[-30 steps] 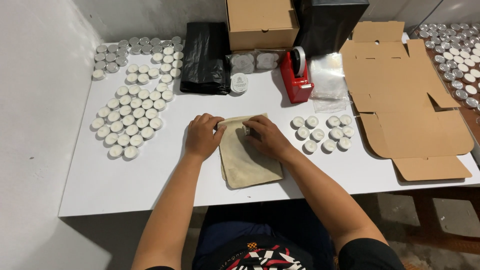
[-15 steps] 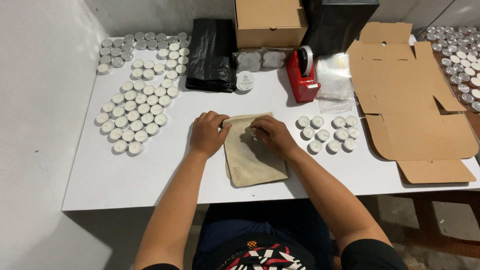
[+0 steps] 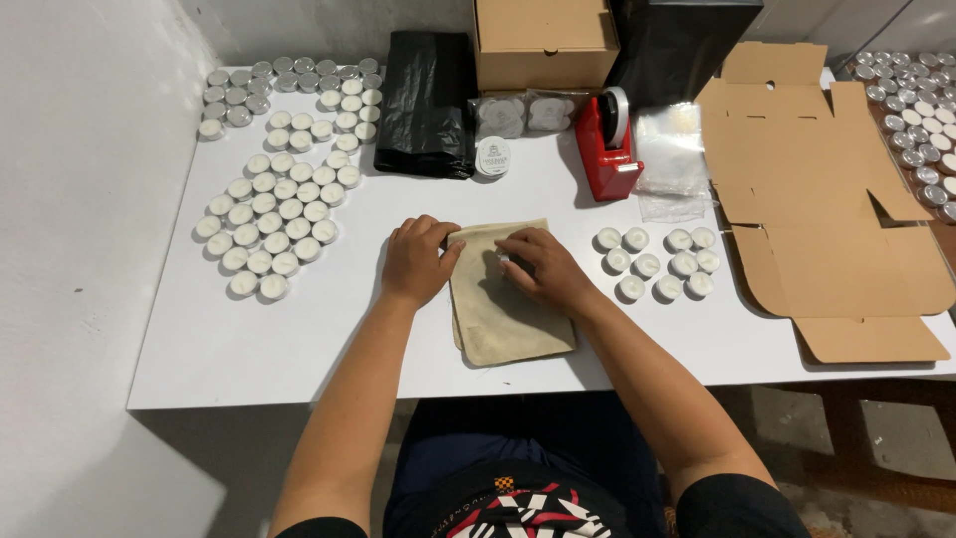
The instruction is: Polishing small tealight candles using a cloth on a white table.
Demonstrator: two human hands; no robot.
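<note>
A beige cloth pouch lies flat on the white table right in front of me. My left hand pinches the pouch's upper left corner. My right hand rests on the upper part of the pouch, fingers curled around what looks like a small white tealight, mostly hidden by the fingers. Several white tealights sit in a small group just right of my right hand.
Many more tealights cover the table's left side. At the back stand a black bag, a closed cardboard box and a red tape dispenser. Clear plastic bags and a flattened cardboard box lie to the right.
Both hands stay on the pouch's upper part. The right hand has shifted slightly left over the cloth; the camera has tilted a little.
</note>
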